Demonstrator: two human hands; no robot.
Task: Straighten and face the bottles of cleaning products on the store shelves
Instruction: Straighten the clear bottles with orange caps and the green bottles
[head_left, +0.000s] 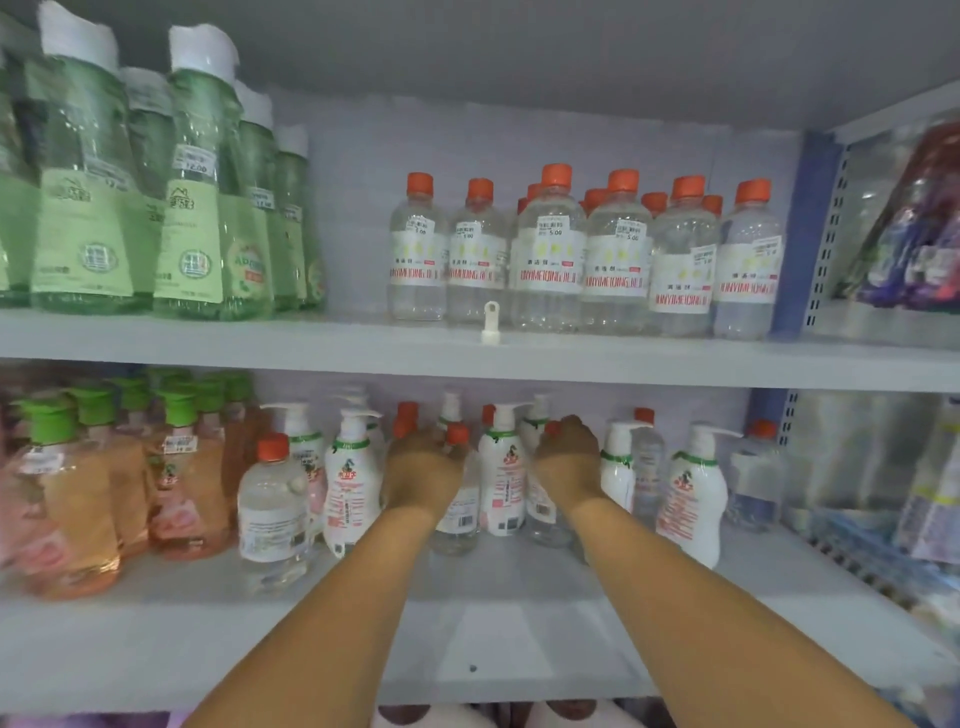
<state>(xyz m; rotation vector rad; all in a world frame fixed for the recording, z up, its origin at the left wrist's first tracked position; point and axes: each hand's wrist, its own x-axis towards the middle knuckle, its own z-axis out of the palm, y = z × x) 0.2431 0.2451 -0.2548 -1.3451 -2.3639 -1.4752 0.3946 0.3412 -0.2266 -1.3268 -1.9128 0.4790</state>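
My left hand (423, 467) is curled around a clear bottle with an orange cap (458, 499) on the lower shelf (519, 623). My right hand (569, 462) reaches over another clear bottle (545, 506) whose orange cap shows just at my knuckles; my fingers are hidden behind the hand, so I cannot tell if they really hold it. Between my two hands stands a white pump bottle (503, 473), upright, with its back label to me. More white pump bottles (693, 493) stand to the right and left, some turned sideways. Further left there is a bigger clear bottle (272, 506) and then the pink bottles with green caps (78, 493). On the upper shelf (311, 343) stand the clear orange-capped bottles (553, 254) and the tall green bottles (197, 197).
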